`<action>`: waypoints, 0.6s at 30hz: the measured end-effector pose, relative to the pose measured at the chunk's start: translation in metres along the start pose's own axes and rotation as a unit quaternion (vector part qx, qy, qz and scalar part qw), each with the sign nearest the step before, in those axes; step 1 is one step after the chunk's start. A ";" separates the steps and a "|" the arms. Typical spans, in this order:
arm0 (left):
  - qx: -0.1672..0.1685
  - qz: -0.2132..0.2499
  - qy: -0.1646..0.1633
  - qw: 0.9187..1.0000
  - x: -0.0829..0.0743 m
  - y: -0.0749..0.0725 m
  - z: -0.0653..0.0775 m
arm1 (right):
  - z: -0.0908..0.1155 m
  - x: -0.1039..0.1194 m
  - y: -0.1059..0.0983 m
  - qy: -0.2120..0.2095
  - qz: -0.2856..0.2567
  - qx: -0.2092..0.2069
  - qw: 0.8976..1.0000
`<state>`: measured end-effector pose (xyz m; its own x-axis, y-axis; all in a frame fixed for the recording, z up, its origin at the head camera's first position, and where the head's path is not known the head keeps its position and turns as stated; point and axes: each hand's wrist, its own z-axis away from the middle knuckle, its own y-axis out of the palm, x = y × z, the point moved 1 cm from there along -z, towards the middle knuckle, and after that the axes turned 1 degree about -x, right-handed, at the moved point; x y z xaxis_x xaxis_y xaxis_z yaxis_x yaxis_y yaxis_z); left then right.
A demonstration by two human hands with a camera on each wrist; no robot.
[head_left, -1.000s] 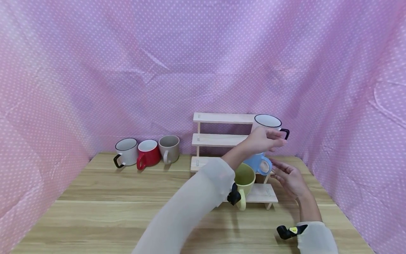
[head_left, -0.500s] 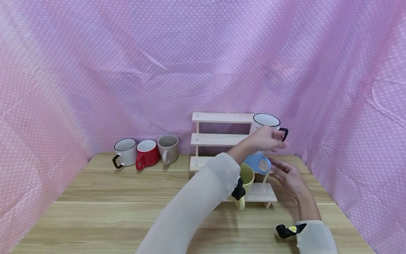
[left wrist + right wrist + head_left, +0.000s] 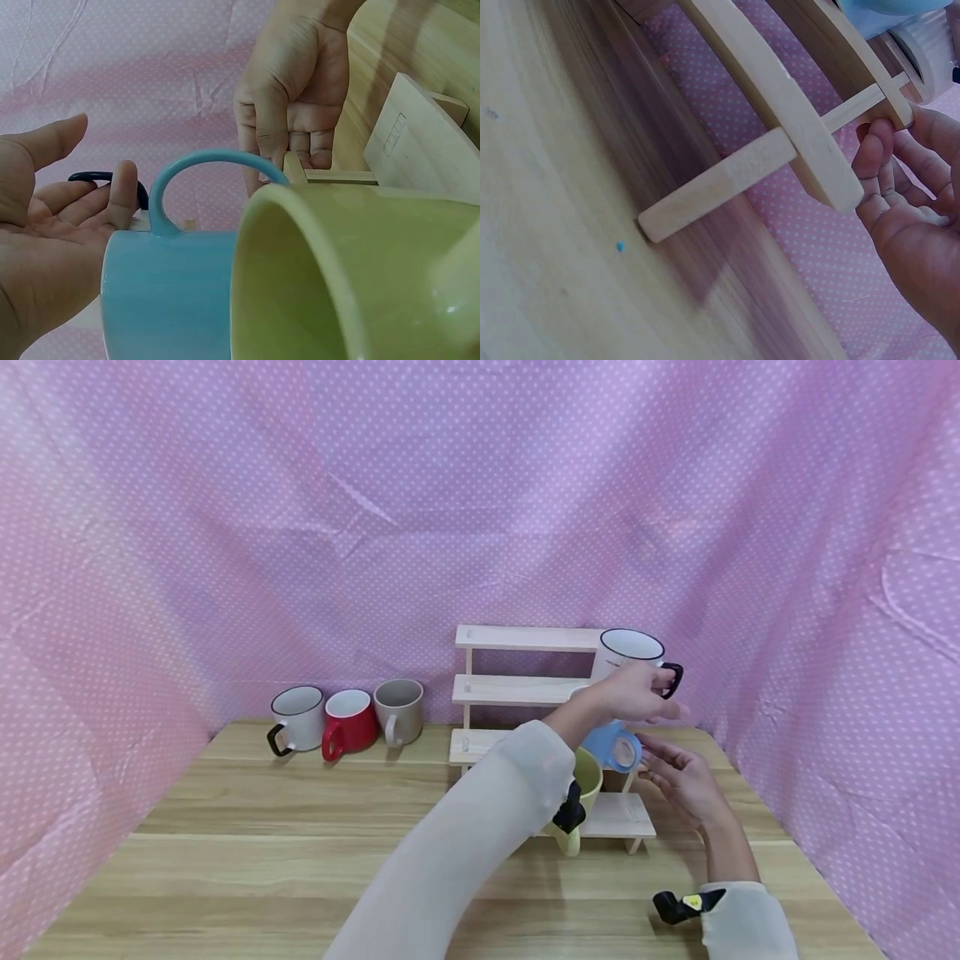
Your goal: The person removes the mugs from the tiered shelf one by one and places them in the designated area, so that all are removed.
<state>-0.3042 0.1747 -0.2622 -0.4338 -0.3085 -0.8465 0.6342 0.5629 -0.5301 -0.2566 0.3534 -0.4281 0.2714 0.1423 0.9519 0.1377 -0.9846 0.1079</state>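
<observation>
My left hand [image 3: 633, 692] reaches across the tiered wooden shelf rack [image 3: 517, 691]. Its fingers are loosely extended beside the black handle of a white, dark-rimmed mug [image 3: 609, 663] at the rack's upper right; the mug's base is hidden behind the hand. Below the left wrist sits a blue mug [image 3: 600, 743], its handle facing right. A yellow-green mug [image 3: 589, 777] stands on the lowest tier, partly covered by the left sleeve. At the rack's right side, my right hand [image 3: 684, 783] pinches a board's end between thumb and fingers, as the right wrist view shows.
On the table's left stand a white mug [image 3: 303, 727] with a black handle, a red mug [image 3: 360, 729] and a grey-beige mug [image 3: 409, 718]. Pink dotted cloth [image 3: 375, 527] hangs behind and at both sides of the wooden table [image 3: 262, 843].
My left hand and forearm have shifted slightly to the right, bringing the fingers closer to the white mug's black handle. The right hand has stayed at the rack's side.
</observation>
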 end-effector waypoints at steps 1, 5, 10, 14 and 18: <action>0.001 -0.003 -0.001 1.000 0.000 0.000 0.000 | 0.000 0.000 0.000 0.000 0.000 0.001 1.000; 0.000 -0.004 -0.003 1.000 0.002 0.001 0.000 | -0.001 -0.002 -0.002 0.002 0.004 -0.001 1.000; -0.008 0.005 0.003 1.000 0.002 0.002 0.000 | -0.002 -0.003 -0.004 0.005 0.012 -0.002 1.000; -0.019 0.007 0.002 1.000 0.002 0.003 0.000 | -0.002 -0.003 -0.005 0.005 0.011 -0.001 1.000; -0.033 0.005 0.000 0.999 0.001 0.005 0.001 | -0.002 -0.002 -0.004 0.004 0.011 0.002 1.000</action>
<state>-0.3013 0.1764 -0.2654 -0.4278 -0.3024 -0.8518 0.5952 0.6149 -0.5172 -0.2597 0.3573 -0.4303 0.2660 0.1202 0.9565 0.1351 -0.9870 0.0864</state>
